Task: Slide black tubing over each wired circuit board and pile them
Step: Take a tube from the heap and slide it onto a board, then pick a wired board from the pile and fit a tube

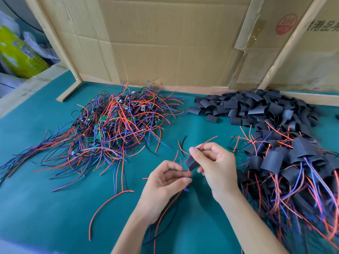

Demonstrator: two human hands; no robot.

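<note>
Black tubing piece [190,163] pinched in right hand [213,162], wires [187,174] pinched in left hand [165,182], low centre over the green mat [45,208].

One tube in the grip, held tilted between right thumb and fingers; left fingertips closed on thin red wires just under its lower end, board itself not clearly visible. Three heaps around: bare wired boards [117,123] far left, too many to count; loose cut tubes [256,107] far right; sleeved units [293,162] piled right, touching the right wrist side. One stray red wire [104,204] lies near the left forearm. Cardboard wall [174,43] behind.
</note>
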